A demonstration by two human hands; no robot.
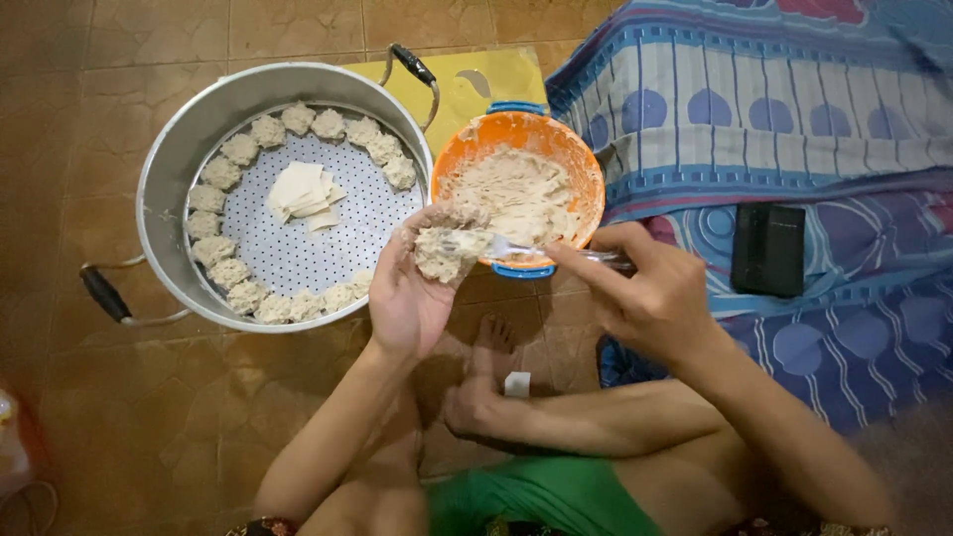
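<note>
The left hand [412, 293] cups a lumpy, pale dumpling [447, 253] in its curled fingers, just beside the round orange plastic bowl [571, 149] smeared with coarse, sticky filling. The right hand [650, 298] pinches the handle of a thin metal fork [516, 248] between thumb and fingertips, its tip pressed into the dumpling. To the left, a wide aluminium steamer pot [164, 169] holds a ring of rough dumplings [223, 174] on a perforated tray around stacked square wrappers [303, 191].

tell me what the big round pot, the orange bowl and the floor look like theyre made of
The big round pot looks like thin metal, probably aluminium: dull silver sheen, with wire handles in black grips. The perforated tray inside seems to be the same metal. The orange bowl looks like plastic: bright uniform colour, blue tabs at the rim. The floor appears to be glazed ceramic tile: mottled brown squares with grout lines.
</note>
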